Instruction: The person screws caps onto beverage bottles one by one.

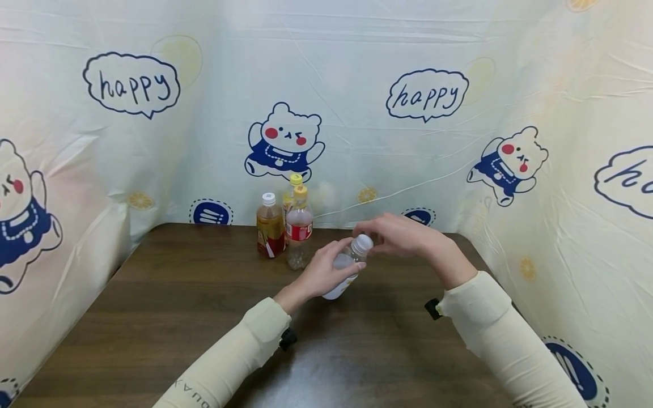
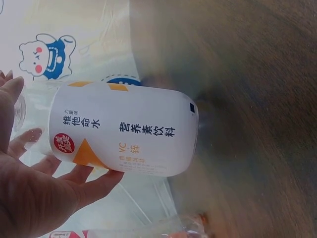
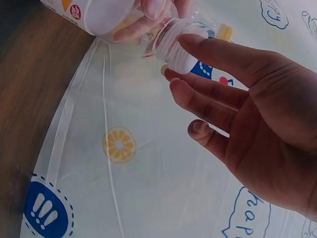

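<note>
A drink bottle [image 1: 340,288] with a white label [image 2: 124,131] is tilted, its capped end leaning right. My left hand [image 1: 322,271] grips it round the upper body, the fingers curling behind it in the left wrist view. Whether its base touches the table cannot be told. At the white bottle cap [image 1: 363,243], my right hand [image 1: 405,233] has thumb and index finger on opposite sides, pinching it. The right wrist view shows the other fingers of that hand [image 3: 262,99] bent loosely below the cap [image 3: 187,58].
On the brown table [image 1: 178,300], left of the hands, stand an amber drink bottle [image 1: 270,226] with a white cap and a clear bottle [image 1: 299,232] with a red label. A yellow-capped bottle [image 1: 296,180] is partly hidden behind. Printed curtain [image 1: 352,68] surrounds the table.
</note>
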`<state>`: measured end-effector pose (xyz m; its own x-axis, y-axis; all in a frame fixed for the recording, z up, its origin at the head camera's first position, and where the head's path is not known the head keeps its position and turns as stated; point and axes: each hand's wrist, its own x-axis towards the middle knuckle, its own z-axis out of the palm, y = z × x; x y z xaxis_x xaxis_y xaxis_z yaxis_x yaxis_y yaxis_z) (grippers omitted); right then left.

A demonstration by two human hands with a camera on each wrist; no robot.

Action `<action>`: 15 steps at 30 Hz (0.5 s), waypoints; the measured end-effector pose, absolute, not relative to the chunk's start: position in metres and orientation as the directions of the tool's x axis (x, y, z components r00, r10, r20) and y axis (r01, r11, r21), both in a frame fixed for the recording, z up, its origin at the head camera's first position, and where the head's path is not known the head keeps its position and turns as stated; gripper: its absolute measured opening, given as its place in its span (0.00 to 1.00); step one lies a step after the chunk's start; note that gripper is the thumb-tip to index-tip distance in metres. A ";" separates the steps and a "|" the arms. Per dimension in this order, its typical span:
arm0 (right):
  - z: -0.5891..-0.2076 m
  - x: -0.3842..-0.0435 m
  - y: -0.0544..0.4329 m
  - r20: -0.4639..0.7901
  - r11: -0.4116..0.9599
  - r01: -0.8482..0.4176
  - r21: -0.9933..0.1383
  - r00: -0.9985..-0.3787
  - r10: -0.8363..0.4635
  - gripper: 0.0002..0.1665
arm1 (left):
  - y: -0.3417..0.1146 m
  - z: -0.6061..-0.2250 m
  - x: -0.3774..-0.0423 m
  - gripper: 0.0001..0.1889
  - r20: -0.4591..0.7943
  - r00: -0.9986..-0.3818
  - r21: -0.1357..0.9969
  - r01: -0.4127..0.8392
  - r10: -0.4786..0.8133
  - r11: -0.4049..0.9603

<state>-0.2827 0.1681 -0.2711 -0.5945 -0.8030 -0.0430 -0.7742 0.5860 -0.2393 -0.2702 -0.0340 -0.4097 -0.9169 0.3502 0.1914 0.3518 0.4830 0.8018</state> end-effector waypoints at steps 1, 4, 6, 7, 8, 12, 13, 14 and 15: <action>-0.272 -0.283 0.168 -0.044 0.581 -0.775 -0.247 -0.590 -0.806 0.20 | -0.034 -0.410 -0.270 0.37 0.192 -0.917 0.804 0.352 0.350 0.480; -0.274 -0.282 0.167 -0.040 0.597 -0.765 -0.240 -0.607 -0.794 0.20 | -0.035 -0.411 -0.270 0.36 0.194 -0.917 0.803 0.352 0.348 0.480; -0.276 -0.282 0.166 -0.021 0.635 -0.751 -0.184 -0.643 -0.766 0.18 | -0.035 -0.411 -0.270 0.36 0.195 -0.916 0.801 0.354 0.349 0.483; -0.278 -0.281 0.165 -0.006 0.657 -0.739 -0.151 -0.663 -0.748 0.17 | -0.035 -0.411 -0.270 0.36 0.195 -0.916 0.800 0.355 0.350 0.484; -0.279 -0.281 0.164 0.008 0.678 -0.725 -0.120 -0.684 -0.730 0.16 | -0.035 -0.411 -0.270 0.36 0.195 -0.915 0.797 0.357 0.352 0.487; -0.281 -0.280 0.162 0.043 0.729 -0.683 -0.049 -0.731 -0.681 0.14 | -0.036 -0.411 -0.270 0.36 0.203 -0.910 0.791 0.369 0.361 0.487; -0.281 -0.280 0.162 0.042 0.728 -0.684 -0.051 -0.729 -0.683 0.13 | -0.036 -0.411 -0.270 0.36 0.204 -0.910 0.792 0.371 0.362 0.486; -0.280 -0.279 0.162 0.037 0.723 -0.689 -0.059 -0.725 -0.688 0.12 | -0.036 -0.411 -0.270 0.36 0.203 -0.910 0.791 0.369 0.361 0.487; -0.279 -0.279 0.162 0.030 0.716 -0.694 -0.067 -0.719 -0.694 0.10 | -0.036 -0.411 -0.270 0.36 0.201 -0.911 0.792 0.367 0.359 0.488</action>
